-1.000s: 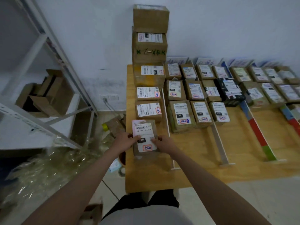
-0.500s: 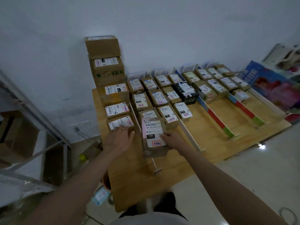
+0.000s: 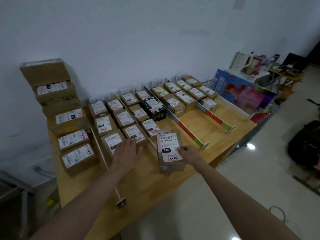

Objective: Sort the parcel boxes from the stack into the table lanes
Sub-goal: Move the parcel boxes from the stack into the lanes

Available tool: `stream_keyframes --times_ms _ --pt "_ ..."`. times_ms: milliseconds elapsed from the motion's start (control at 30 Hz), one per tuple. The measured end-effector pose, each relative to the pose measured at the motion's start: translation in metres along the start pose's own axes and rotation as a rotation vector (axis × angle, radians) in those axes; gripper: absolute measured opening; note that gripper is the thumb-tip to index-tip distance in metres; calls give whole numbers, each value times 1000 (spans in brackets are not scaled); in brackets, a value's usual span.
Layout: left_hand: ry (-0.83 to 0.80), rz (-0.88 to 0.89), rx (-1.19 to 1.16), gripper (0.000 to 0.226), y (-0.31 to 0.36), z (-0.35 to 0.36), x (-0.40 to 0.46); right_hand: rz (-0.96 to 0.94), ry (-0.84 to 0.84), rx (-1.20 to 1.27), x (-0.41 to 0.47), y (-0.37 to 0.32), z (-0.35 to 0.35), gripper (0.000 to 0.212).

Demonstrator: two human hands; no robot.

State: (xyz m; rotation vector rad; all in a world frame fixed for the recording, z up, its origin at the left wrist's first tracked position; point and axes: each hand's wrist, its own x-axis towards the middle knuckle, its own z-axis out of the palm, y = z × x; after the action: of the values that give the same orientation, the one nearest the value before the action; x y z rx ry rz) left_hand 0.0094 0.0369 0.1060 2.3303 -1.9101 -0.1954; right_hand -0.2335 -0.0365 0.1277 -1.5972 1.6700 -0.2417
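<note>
My right hand [image 3: 188, 154] grips a brown parcel box [image 3: 168, 149] with a white label marked 15H, held over the table's front part, right of the second white divider. My left hand [image 3: 126, 154] hovers flat and open over the front boxes of the second lane [image 3: 114, 142], holding nothing. The stack of cardboard boxes [image 3: 53, 87] rises at the table's far left corner, with more labelled boxes [image 3: 75, 153] in a row in front of it. The wooden table [image 3: 207, 125] is split into lanes by thin dividers.
Several lanes further right hold labelled boxes, one of them black [image 3: 154, 108]. A coloured divider [image 3: 188, 132] and another coloured divider [image 3: 216, 118] bound a lane with bare wood at the front. A blue-pink carton [image 3: 245, 92] and clutter stand right; a black bag [image 3: 306, 141] lies on the floor.
The parcel moved rightward from the leftmost lane across the dividers, carried now by the right hand alone. My left hand let go and trails over the second lane. The view swung right.
</note>
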Motion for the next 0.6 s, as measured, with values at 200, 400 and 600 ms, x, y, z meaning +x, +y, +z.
stream_keyframes --times_ms 200,400,600 --pt "-19 25 33 58 111 20 22 25 18 10 30 72 -79 39" --pt "-26 27 75 54 187 35 36 43 42 87 58 124 -134 36" --pt "-19 -1 81 54 217 42 77 38 45 74 106 133 -167 35"
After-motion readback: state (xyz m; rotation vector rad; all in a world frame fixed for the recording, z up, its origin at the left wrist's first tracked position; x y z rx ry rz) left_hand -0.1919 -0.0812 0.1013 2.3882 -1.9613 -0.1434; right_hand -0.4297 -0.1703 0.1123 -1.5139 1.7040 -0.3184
